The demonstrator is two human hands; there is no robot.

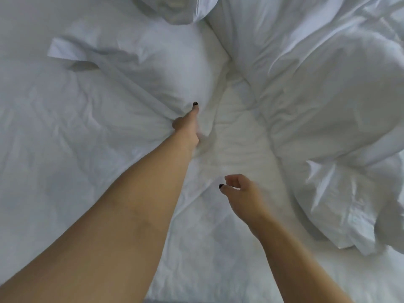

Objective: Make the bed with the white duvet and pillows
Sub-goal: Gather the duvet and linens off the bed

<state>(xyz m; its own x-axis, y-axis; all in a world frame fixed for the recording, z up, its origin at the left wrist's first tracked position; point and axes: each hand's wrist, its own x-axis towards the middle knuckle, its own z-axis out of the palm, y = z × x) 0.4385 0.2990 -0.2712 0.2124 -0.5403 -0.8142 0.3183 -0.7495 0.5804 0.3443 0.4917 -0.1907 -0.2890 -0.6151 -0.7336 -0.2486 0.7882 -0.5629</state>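
The bed [218,248] filled the whole view, its white sheet wrinkled and bare down the middle from the centre toward 6 o'clock. The duvet [328,106] lay bunched in thick folds over the 1 to 4 o'clock side, its lower edge rumpled and turned up near 4 o'clock. A pillow [140,68] lay at about 10 to 11 o'clock, its case loose, with a flap folded back at its left end. A second pillow [181,9] showed only partly at 12 o'clock, touching the top of the first.

The left arm stretched long and straight from 7 o'clock up to the centre. The left hand [188,125] was clamped on the near corner of the first pillow: its fingers were curled into the gathered cloth and mostly hidden, while the thumb, with a dark nail, lay straight along the case pointing toward 12 o'clock. Creases in the cloth ran out from that grip.

The right arm came in from 5 o'clock, shorter and bent at the wrist. The right hand [239,189] hung above the bare sheet just below the centre, somewhat blurred, holding nothing; its fingers were loosely curled and slightly apart, a dark nail showing on the thumb at its left edge. It was well apart from the duvet and near the left forearm.
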